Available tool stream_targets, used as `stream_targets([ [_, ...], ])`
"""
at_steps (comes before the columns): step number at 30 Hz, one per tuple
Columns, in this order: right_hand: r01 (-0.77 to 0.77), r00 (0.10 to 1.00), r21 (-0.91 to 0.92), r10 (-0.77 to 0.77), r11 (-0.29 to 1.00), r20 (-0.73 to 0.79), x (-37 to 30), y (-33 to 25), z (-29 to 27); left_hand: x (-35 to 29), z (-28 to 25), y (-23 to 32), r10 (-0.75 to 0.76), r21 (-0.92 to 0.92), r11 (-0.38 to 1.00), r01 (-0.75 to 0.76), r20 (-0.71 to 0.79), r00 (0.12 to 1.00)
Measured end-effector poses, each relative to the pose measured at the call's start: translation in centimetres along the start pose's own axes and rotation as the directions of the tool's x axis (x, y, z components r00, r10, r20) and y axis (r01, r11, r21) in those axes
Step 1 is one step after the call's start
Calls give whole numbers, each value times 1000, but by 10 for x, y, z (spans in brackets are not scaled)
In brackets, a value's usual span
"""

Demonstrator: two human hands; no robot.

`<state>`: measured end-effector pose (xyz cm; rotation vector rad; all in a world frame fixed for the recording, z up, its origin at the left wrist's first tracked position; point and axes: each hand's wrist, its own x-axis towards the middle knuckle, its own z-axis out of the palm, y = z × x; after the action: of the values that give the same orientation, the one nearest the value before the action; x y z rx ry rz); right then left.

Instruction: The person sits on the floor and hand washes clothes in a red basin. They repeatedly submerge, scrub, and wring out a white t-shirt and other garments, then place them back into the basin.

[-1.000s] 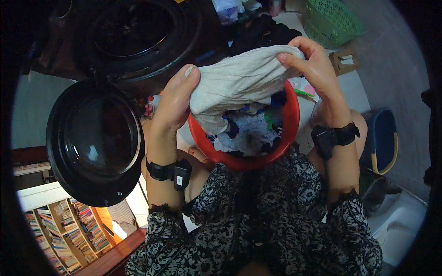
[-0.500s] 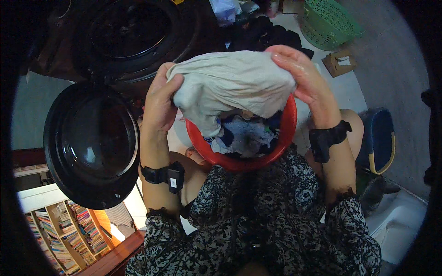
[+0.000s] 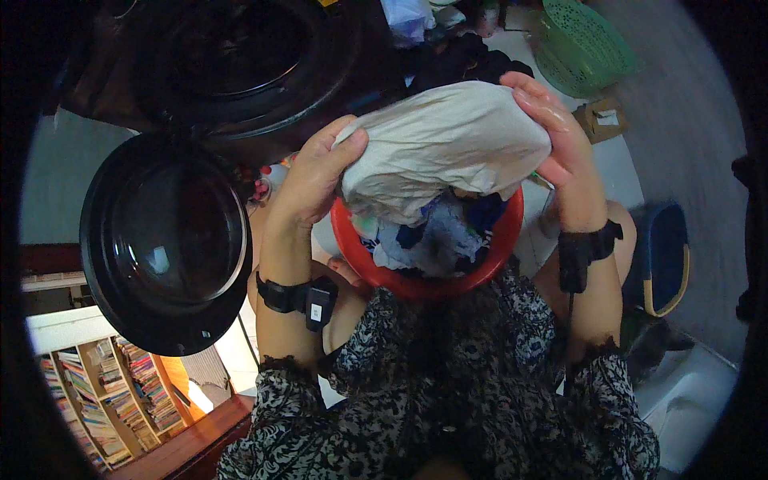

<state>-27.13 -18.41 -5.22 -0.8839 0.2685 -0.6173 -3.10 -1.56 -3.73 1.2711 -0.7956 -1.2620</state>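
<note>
A damp-looking pale grey-beige cloth garment [image 3: 444,148] is stretched between my two hands above a red basin [image 3: 472,286]. My left hand [image 3: 324,164] grips its left edge, thumb on top. At the opposite edge my right hand [image 3: 556,128] holds the cloth, wet fingers along its side and the thumb mostly hidden. Inside the basin lie crumpled light blue and dark blue clothes [image 3: 436,240]; the raised cloth hides the basin's far part. The cloth's exact kind does not show.
Left stands a front-loading washing machine [image 3: 344,72] with its round black door [image 3: 164,248] swung open. Dark clothes [image 3: 464,64] lie beyond the basin, near a green perforated basket [image 3: 584,48] and a small cardboard box [image 3: 600,120]. A blue bin [image 3: 664,248] stands right.
Both hands have shifted right with the pale cloth, and the left side has come up a little. The cloth now looks more bunched and rounded between them.
</note>
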Motion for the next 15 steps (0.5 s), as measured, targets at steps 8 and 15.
stream_targets([
  [8, -32, 997, -12, 31, 999, -77, -7, -3, -10, -14, 8, 2, 61, -103, 993, -58, 31, 998],
  [15, -34, 995, -4, 34, 999, -97, -5, -1, -13, -19, 7, 9, 73, -112, 991, -71, 12, 997],
])
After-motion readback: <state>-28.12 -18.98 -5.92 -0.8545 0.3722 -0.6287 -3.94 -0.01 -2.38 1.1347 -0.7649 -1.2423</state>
